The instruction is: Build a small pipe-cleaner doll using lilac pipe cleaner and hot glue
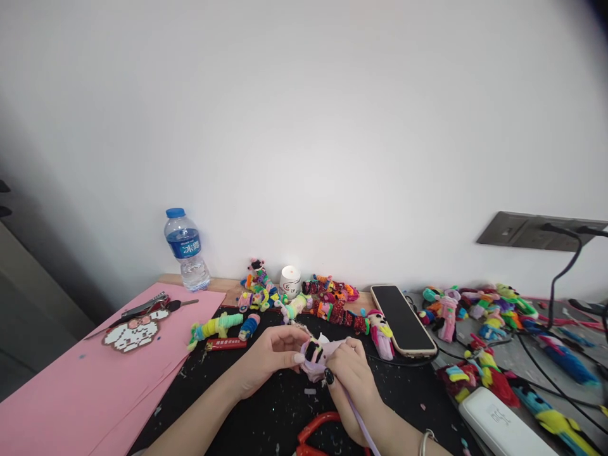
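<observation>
Both my hands meet low in the middle of the view, over the black work mat, which is flecked with little scraps. My left hand has its fingers curled in, thumb and fingertips pinching the left side of a small lilac fuzzy figure with a black patch on it. My right hand closes on the same figure from the right, dark-painted thumbnail up, fingers pressed around the lilac fuzz, and a lilac pipe cleaner strand trails from under that hand toward me. So the figure sits squeezed between both hands, just above the mat, near the centre of the desk. Just near of my hands lies a red curved tool handle, partly cut off by the frame edge. Beyond my hands a row of bright pipe cleaner dolls runs along the far side of the mat, with a small white jar among them. To the left, a green and yellow doll rests beside a red lighter. Farther left, a pink paper sheet carries a white beaded charm, and a water bottle stands at the wall. To the right a smartphone lies face up, more dolls pile beyond it, and a white power bank sits near the right corner.
</observation>
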Demonstrator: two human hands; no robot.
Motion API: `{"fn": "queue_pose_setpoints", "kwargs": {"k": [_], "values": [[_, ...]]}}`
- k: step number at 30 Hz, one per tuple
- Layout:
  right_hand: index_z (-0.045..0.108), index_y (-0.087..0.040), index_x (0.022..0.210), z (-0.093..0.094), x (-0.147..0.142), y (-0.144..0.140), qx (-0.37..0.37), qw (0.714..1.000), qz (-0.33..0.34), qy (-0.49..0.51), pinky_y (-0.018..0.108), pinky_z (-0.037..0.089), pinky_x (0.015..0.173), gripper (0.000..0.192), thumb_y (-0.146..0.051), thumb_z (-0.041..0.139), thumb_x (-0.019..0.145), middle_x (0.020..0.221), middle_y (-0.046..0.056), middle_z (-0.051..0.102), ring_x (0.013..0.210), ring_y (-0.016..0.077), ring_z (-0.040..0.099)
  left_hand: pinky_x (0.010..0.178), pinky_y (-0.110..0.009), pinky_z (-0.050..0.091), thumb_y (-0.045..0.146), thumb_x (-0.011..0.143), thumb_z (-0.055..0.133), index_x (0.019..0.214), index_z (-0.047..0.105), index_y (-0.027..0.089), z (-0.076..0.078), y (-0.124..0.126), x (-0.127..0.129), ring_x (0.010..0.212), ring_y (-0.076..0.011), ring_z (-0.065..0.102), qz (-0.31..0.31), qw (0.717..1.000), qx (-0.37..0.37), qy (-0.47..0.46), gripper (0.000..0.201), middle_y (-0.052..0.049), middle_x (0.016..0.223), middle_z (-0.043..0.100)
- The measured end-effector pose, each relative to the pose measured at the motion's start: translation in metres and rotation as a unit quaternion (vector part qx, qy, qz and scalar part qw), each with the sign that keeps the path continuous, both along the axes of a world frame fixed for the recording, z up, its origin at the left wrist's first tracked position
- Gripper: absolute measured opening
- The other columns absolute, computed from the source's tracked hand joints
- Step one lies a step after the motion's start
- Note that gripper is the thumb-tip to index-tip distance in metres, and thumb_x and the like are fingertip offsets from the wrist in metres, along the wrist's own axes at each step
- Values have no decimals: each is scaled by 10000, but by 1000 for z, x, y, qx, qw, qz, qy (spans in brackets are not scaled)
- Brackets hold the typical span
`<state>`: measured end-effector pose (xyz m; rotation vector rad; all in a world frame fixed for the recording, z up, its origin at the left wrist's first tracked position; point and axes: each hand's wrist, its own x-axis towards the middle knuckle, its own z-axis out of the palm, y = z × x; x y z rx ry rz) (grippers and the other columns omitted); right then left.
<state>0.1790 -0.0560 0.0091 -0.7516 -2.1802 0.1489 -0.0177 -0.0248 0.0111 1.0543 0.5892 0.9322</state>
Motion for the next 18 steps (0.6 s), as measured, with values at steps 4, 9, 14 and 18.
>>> {"fn": "queue_pose_setpoints", "kwargs": {"k": [4,9,14,18], "values": [[461,-195,824,-1,0,1,-8,1000,-5,5,366,305,695,170,-57,363,822,757,22,494,697,178,448,555,-215,447,264,615,791,821,665,140,3,-1,2,653,-114,555,-4,1000,-6,0,271,-14,784,632],[455,-194,825,-4,0,1,-12,1000,-5,0,363,303,689,168,-66,346,841,729,13,467,680,171,426,536,-204,442,292,659,761,805,675,131,1,-2,2,579,-88,536,-16,1000,2,15,234,-11,714,635],[451,-196,804,-5,-1,1,-4,1000,-14,8,352,301,667,166,-66,355,840,712,9,455,670,170,413,550,-202,446,318,698,729,850,693,133,-2,-2,0,586,-88,547,-27,999,1,31,242,-26,739,654],[464,-194,824,-4,-2,1,-6,1000,-11,9,352,307,670,167,-63,360,834,718,13,462,682,174,427,566,-218,465,318,701,724,866,700,137,-4,-2,0,597,-99,559,-28,999,-7,31,246,-31,737,655]]}}
